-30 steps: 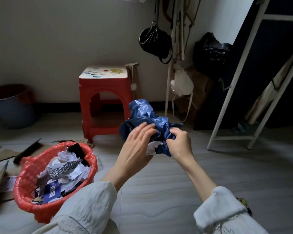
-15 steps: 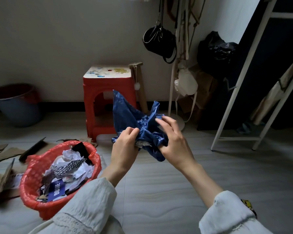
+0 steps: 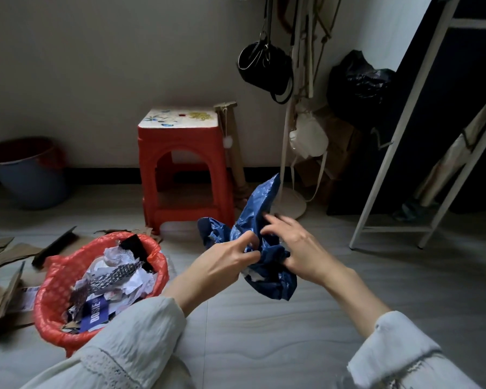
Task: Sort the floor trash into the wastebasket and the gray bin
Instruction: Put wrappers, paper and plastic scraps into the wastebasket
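- A crumpled blue plastic bag (image 3: 260,245) is being held off the floor at centre frame, just right of the red wastebasket (image 3: 54,284).
- It is being pinched at its bunched middle by the left hand (image 3: 222,259), thumb and fingers curled in.
- It is being gripped from the right by the right hand (image 3: 298,251), with the fingers (image 3: 272,220) partly spread over the film.
- Thin, light, slippery film is being judged here; the gathered wad is looking the surest hold.
- The gray bin (image 3: 31,178) is being left waiting, upper left.
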A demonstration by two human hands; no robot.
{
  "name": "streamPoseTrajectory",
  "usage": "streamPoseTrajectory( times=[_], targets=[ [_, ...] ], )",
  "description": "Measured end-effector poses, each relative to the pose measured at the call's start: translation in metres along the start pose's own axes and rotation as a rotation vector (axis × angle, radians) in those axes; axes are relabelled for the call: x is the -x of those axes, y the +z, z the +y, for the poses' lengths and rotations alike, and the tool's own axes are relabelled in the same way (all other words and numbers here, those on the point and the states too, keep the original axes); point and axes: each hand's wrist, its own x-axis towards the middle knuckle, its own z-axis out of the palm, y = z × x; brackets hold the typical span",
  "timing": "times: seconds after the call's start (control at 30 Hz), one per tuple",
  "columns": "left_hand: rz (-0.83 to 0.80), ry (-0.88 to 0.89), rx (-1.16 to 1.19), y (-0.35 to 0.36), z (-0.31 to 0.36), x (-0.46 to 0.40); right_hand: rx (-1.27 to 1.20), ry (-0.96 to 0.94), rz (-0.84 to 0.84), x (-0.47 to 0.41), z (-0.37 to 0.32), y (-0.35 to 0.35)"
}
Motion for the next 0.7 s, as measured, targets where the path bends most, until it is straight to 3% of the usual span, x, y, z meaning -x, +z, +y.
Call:
streamPoseTrajectory(
  times=[0.13,0.3,0.4,0.57,0.7],
  targets=[
    [0.018,0.016,-0.004,-0.001,-0.001,0.003,-0.148,0.106,-0.039,0.000,-0.003,0.008],
    [0.077,-0.136,0.114,-0.004,0.004,0.003,-0.342,0.131,0.103,0.000,-0.007,0.013],
    [0.147,-0.247,0.142,-0.003,0.001,0.000,-0.231,0.097,0.169,0.000,-0.010,0.016],
    [0.054,-0.386,-0.004,0.007,-0.005,0.003,-0.034,-0.156,0.324,0.002,-0.014,0.018],
    [0.116,-0.348,-0.006,0.009,-0.009,0.003,0.136,-0.327,0.537,-0.003,-0.018,0.019]
  ],
)
